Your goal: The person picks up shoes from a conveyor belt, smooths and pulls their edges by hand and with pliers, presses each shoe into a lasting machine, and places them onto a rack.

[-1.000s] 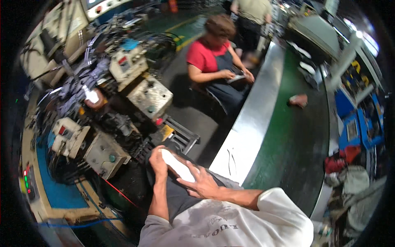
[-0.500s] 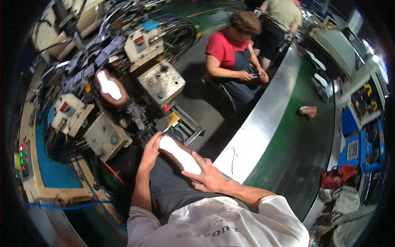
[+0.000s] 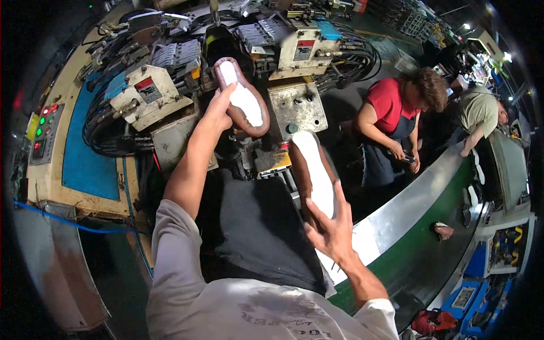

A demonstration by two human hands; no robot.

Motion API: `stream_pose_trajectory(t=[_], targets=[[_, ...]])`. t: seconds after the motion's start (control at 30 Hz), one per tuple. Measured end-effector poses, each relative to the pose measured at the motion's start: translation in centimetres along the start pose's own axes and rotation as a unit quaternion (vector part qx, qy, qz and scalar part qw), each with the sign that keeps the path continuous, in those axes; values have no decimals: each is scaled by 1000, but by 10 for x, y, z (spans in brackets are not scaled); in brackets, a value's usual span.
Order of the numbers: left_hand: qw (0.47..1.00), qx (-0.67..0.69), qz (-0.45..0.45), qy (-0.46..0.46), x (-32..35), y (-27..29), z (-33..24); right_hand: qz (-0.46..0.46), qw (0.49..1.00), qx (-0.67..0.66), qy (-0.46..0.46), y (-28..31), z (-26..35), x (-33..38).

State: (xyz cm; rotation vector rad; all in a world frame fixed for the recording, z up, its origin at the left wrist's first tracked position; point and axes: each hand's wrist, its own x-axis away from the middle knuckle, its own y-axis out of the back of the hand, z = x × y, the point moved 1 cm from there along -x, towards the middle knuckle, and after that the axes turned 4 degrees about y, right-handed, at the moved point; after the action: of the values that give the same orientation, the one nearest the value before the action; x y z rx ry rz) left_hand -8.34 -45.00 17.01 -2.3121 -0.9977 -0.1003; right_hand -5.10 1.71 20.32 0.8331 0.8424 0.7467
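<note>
The left hand is stretched up toward the upper middle of the frame, where a brown shoe with a white insole sits bottom-up on the machine. Its fingers are curled around the heel end of that shoe, closed on it, as if to steady it in the clamp; the bottom faces out, probably so the machine's parts can work on that face.

The right hand is in the middle of the frame, lower right of the first shoe. Its fingers are spread fairly wide and only loosely bent, and a second shoe with a white insole rests against the fingertips and palm, toe pointing up toward the machine. The grip looks light, more a cradle than a clamp, which keeps this one ready near the body while the other hand is busy.

Grey control boxes with knobs sit between the two shoes, and a yellow and blue panel with red and green lights fills the left edge. To the right runs a long green conveyor belt with a metal rim, carrying a small brown piece. Beyond it, in the upper right, a person in a red shirt bends over something small in their hands, and another person in a pale shirt leans toward the belt.
</note>
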Motion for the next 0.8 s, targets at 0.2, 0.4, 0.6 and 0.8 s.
stream_pose_trajectory(t=[0.2,0.4,0.6,0.8], targets=[[996,-41,72,-42,67,19,-22,-17,993,14,120,-2,16,-152],[983,68,164,-38,209,94,15,-28,990,-18,135,-70,18,-272],[967,209,148,1,271,137,80,-41,990,11,136,-117,14,-280],[978,168,94,82,296,146,106,-65,991,20,113,-138,57,-275]])
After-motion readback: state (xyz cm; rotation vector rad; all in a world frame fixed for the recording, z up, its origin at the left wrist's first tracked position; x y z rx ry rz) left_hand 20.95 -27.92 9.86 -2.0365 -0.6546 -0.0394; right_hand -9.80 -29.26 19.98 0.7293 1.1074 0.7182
